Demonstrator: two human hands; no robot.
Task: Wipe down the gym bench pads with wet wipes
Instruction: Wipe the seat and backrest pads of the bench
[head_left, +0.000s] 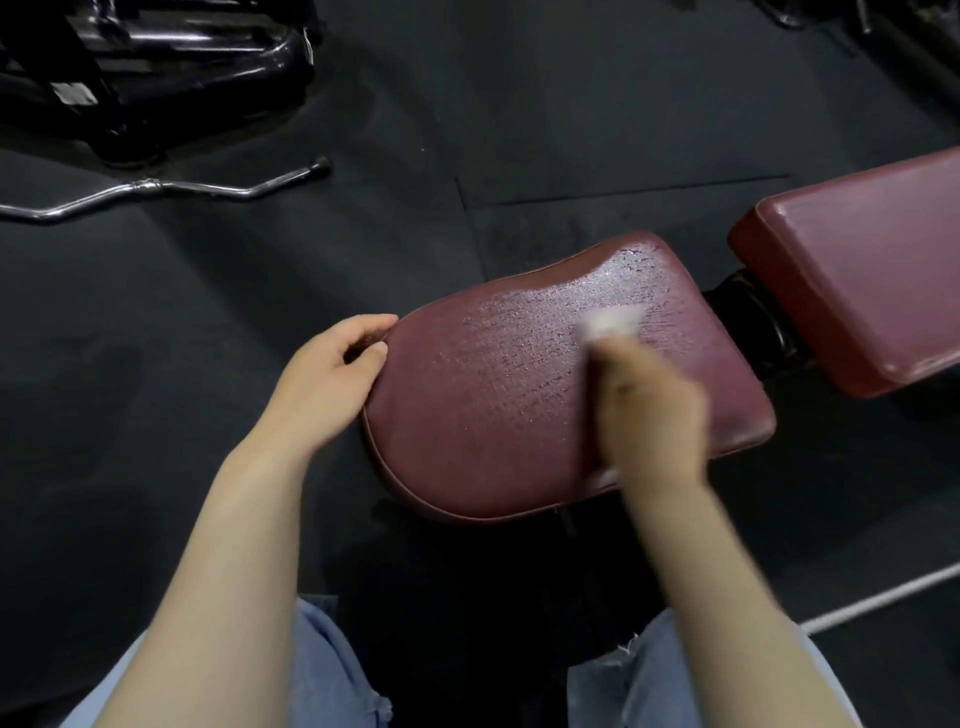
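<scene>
A white wet wipe (608, 322) is pressed onto the maroon seat pad (498, 405) of the bench, toward its far right part, by the right hand (649, 410), whose grip is blurred but is seen closed over the wipe. The pad's left edge is held by the left hand (332, 374), its grip narrow, thumb and fingers curled round the rim. A second maroon back pad (872, 280) is seen beyond the right end, and a chrome curl bar (156, 192) is laid on the black floor (156, 338) at far left.
</scene>
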